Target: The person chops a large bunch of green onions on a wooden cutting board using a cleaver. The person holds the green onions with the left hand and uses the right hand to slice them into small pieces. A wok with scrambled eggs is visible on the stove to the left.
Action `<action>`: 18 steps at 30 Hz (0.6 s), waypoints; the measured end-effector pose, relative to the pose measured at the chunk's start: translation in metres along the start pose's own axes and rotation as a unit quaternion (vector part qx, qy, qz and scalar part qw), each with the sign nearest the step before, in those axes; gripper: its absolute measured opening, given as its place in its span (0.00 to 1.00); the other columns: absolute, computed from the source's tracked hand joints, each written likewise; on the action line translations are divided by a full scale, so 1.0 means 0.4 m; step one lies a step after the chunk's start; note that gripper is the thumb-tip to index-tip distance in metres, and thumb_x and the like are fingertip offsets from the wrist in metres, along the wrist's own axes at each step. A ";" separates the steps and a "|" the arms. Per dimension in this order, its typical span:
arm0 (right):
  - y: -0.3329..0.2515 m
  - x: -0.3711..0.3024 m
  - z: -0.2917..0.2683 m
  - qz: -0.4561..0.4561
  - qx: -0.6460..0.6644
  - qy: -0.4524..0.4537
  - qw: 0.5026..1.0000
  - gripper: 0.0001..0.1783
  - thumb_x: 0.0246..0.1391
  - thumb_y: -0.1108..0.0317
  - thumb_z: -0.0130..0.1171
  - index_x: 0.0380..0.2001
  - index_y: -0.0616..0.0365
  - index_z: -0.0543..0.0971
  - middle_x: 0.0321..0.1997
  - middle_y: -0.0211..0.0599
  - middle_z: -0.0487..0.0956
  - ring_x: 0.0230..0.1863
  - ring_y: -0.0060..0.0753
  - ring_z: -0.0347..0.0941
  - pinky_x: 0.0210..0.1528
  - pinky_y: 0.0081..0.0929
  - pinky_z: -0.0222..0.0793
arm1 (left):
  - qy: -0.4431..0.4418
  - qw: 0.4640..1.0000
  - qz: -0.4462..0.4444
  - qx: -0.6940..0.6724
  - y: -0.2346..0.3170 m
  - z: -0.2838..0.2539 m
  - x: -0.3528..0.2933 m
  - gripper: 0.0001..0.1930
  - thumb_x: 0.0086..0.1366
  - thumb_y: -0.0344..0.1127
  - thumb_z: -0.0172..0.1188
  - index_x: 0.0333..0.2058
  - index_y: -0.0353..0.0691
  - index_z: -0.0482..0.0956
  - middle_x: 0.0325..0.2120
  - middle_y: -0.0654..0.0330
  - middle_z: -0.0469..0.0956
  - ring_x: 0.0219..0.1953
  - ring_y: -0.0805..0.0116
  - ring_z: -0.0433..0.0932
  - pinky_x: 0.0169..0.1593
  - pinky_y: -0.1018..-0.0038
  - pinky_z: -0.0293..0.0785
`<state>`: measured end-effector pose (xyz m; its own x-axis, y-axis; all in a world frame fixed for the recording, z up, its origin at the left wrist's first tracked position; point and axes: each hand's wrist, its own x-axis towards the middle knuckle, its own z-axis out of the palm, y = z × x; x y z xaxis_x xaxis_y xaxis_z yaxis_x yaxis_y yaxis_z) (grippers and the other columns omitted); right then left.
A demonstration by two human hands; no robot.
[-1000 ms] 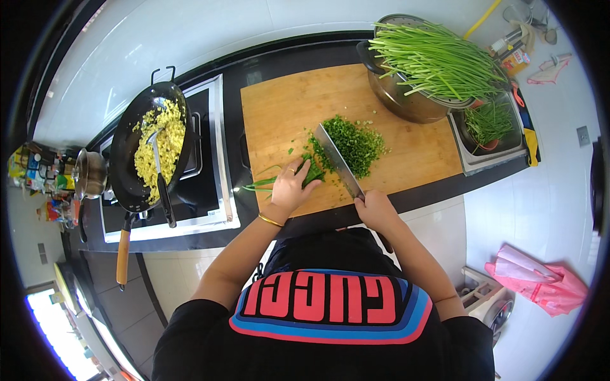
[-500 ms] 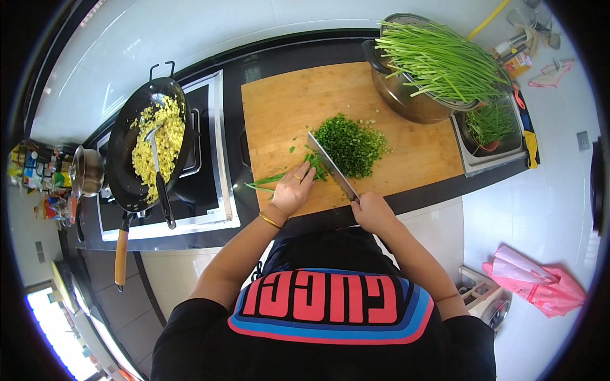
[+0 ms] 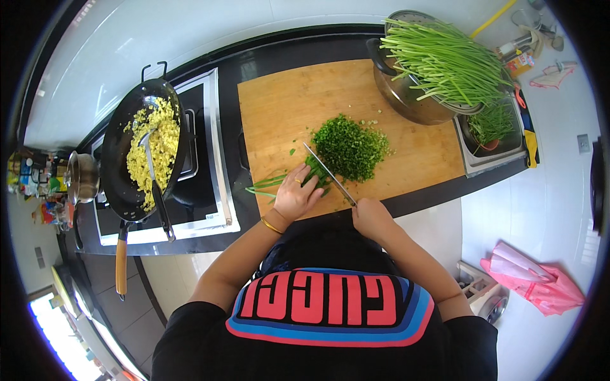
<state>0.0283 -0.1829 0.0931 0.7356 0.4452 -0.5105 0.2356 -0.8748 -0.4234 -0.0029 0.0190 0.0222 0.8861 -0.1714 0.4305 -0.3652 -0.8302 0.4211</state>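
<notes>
My left hand (image 3: 297, 193) is closed over a small bunch of chives (image 3: 267, 183), fingers bent, pressing it onto the wooden cutting board (image 3: 286, 95). The stalks' loose ends stick out to the left of the hand. In my right hand (image 3: 372, 216) is the handle of a kitchen knife (image 3: 329, 174). Its blade points up and left, between my left fingertips and a heap of finely chopped chives (image 3: 352, 149). The handle is mostly hidden in my grip.
Long green stalks (image 3: 445, 63) lie across a strainer on a steel pot (image 3: 406, 98) at the board's far right corner. More greens (image 3: 492, 124) sit in the sink (image 3: 473, 162). Leftward, a wok (image 3: 117, 152) with scrambled egg (image 3: 152, 143) and a spatula (image 3: 161, 203) is on the stove.
The knife blade has tilted, showing less of its flat side, and its tip has shifted slightly left and nearer. My left fingers are more curled on the chives.
</notes>
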 end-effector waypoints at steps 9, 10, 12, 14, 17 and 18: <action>-0.006 0.011 -0.012 0.025 -0.016 -0.044 0.999 0.09 0.42 0.73 0.48 0.19 0.68 0.76 0.24 0.59 0.74 0.29 0.55 0.73 0.34 0.43 0.69 | 0.015 0.999 -0.030 -0.038 -0.005 0.017 0.001 0.15 0.44 0.32 0.64 0.33 0.35 0.74 0.39 0.50 0.71 0.43 0.50 0.72 0.44 0.64 0.71; -0.006 0.013 -0.014 0.026 -0.017 -0.050 0.998 0.09 0.42 0.73 0.48 0.19 0.68 0.76 0.24 0.59 0.75 0.29 0.55 0.73 0.34 0.43 0.69 | 0.019 0.999 -0.028 -0.036 -0.003 0.017 0.002 0.15 0.44 0.32 0.64 0.33 0.35 0.75 0.39 0.50 0.71 0.42 0.50 0.72 0.44 0.64 0.71; -0.009 0.015 -0.022 0.033 -0.019 -0.063 0.997 0.09 0.42 0.74 0.48 0.19 0.68 0.76 0.24 0.58 0.75 0.29 0.55 0.73 0.35 0.43 0.69 | 0.024 0.999 -0.018 -0.028 -0.008 0.023 0.003 0.15 0.44 0.30 0.64 0.33 0.35 0.75 0.38 0.51 0.72 0.42 0.51 0.72 0.44 0.64 0.71; -0.013 0.017 -0.031 0.044 -0.020 -0.076 0.996 0.09 0.42 0.74 0.48 0.19 0.68 0.76 0.24 0.58 0.75 0.30 0.55 0.73 0.35 0.43 0.69 | 0.028 0.999 -0.002 -0.015 -0.018 0.033 -0.001 0.14 0.43 0.29 0.63 0.32 0.35 0.75 0.37 0.52 0.73 0.42 0.51 0.72 0.44 0.64 0.71; -0.007 0.025 -0.028 0.052 -0.013 -0.091 0.994 0.09 0.42 0.73 0.48 0.20 0.68 0.76 0.25 0.58 0.75 0.30 0.55 0.73 0.35 0.43 0.69 | 0.037 0.999 0.010 0.001 -0.022 0.050 -0.011 0.13 0.43 0.26 0.62 0.31 0.34 0.75 0.36 0.53 0.74 0.42 0.53 0.73 0.44 0.65 0.72; -0.007 0.031 -0.025 0.053 -0.011 -0.089 0.995 0.09 0.42 0.73 0.48 0.20 0.68 0.76 0.25 0.58 0.75 0.30 0.55 0.73 0.36 0.43 0.69 | 0.041 0.999 0.011 0.002 -0.023 0.054 -0.013 0.12 0.43 0.25 0.61 0.31 0.34 0.75 0.35 0.53 0.74 0.42 0.53 0.73 0.44 0.65 0.72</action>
<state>0.0429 -0.1769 0.0955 0.6335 0.3745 -0.6771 0.1778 -0.9221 -0.3436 0.0020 0.0161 -0.0010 0.8519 -0.1457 0.5031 -0.3825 -0.8292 0.4076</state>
